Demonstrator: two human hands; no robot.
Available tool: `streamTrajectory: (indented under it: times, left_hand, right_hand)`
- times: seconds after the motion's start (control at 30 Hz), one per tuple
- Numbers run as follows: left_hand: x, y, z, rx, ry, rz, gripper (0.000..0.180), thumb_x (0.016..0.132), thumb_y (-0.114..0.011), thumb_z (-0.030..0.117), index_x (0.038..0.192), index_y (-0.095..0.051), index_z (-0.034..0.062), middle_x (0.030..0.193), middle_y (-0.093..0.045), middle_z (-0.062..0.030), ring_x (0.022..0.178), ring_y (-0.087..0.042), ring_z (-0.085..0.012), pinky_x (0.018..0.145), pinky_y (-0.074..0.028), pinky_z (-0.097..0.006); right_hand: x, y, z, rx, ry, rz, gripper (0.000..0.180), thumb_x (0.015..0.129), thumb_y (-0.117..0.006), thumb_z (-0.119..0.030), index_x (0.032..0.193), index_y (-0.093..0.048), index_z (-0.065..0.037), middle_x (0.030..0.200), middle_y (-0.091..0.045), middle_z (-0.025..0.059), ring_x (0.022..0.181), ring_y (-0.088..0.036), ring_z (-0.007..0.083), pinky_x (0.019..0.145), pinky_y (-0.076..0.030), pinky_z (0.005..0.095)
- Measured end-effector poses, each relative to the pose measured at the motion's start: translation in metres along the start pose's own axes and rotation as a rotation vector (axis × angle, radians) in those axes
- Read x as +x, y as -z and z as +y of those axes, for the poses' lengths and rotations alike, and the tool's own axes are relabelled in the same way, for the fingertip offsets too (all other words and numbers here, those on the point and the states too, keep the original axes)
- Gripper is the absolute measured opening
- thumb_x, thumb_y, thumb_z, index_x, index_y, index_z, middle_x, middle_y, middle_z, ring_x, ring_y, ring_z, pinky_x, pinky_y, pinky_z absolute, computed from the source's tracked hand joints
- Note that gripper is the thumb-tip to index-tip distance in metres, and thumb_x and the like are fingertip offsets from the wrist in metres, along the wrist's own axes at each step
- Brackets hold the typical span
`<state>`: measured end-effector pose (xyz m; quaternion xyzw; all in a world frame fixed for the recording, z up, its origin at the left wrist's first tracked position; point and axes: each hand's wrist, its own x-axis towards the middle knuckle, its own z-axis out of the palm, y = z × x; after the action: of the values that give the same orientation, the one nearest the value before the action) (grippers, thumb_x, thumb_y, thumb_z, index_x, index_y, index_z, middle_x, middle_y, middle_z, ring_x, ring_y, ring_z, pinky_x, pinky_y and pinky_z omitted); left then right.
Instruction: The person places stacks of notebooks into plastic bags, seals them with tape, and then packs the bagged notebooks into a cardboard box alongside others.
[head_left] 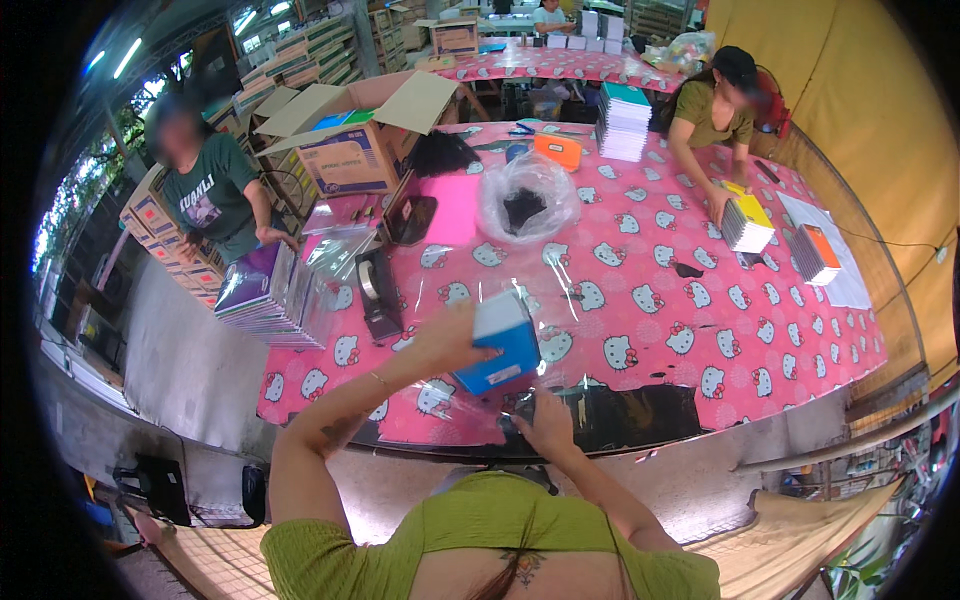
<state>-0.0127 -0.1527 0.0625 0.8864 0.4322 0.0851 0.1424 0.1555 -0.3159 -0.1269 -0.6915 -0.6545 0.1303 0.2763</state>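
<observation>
Table (700,330): pink, cat-patterned cover
Carton (345,160): flaps up, by the table's far left corner
Bag (560,205): clear plastic, dark contents, toward the far edge
Purple stack (268,290): on the left edge
Blue stack (510,355): tilted, near the middle of the near edge
Tape dispenser (378,300): between purple and blue stacks
Left hand (452,338): partly closed, gripping the blue stack's left side
Right hand (548,425): half-curled at the near edge, beside clear film (455,425); cannot tell if it pinches any
</observation>
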Motion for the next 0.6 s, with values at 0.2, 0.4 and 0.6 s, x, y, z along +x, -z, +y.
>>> streamTrajectory:
  times: [0.2,0.4,0.6]
  left_hand:
    - [0.026,-0.088,-0.112,-1.132,0.437,0.107,0.073,0.072,-0.083,0.047,0.118,-0.061,-0.0045,0.107,-0.068,-0.0155,0.094,-0.068,-0.0208,0.08,-0.055,-0.033]
    - [0.031,-0.189,-0.163,-1.321,0.63,0.113,0.064,0.074,-0.08,0.047,0.111,-0.067,-0.0027,0.113,-0.067,-0.0135,0.093,-0.066,-0.021,0.078,-0.052,-0.033]
    - [0.044,-0.147,-0.114,-1.063,0.594,-0.03,0.061,0.073,-0.079,0.053,0.106,-0.071,0.0019,0.099,-0.071,-0.0108,0.088,-0.067,-0.0207,0.077,-0.051,-0.033]
  right_hand:
    - [-0.012,-0.011,-0.008,-0.131,0.112,-0.041,0.055,0.078,-0.074,-0.04,0.127,-0.059,-0.018,0.13,-0.049,0.0165,0.12,-0.047,0.0357,0.098,-0.037,0.0494]
    - [-0.01,-0.008,-0.015,-0.133,0.182,-0.03,0.05,0.077,-0.075,-0.037,0.121,-0.062,-0.015,0.125,-0.053,0.0165,0.116,-0.051,0.0356,0.094,-0.04,0.0476]
    - [0.054,-0.002,0.056,0.469,-0.235,0.269,0.033,0.088,-0.067,-0.024,0.113,-0.061,-0.003,0.102,-0.064,0.0146,0.093,-0.062,0.0271,0.08,-0.049,0.036]
